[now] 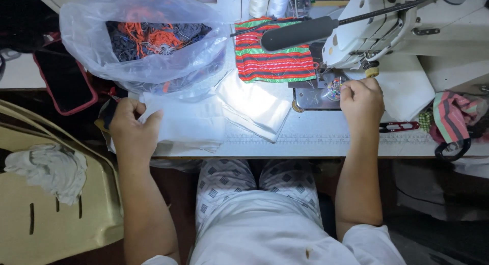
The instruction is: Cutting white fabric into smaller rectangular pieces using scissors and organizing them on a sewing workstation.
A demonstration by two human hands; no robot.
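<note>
Now, left hand [133, 128]: fingers clamped on white cloth [188, 123], which runs rightward from them.
right hand [361, 99]: fingertips together, pinching at needle plate [318, 96].

a sewing workshop — sewing machine [387, 25], thread cones [269, 1], a scrap-filled plastic bag [147, 41] crowd the table [316, 137].

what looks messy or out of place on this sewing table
Mostly the clear plastic bag at the back left: it gapes open with tangled orange and dark threads. The white fabric pieces lie askew, fanned unevenly, beside the left hand.
</note>
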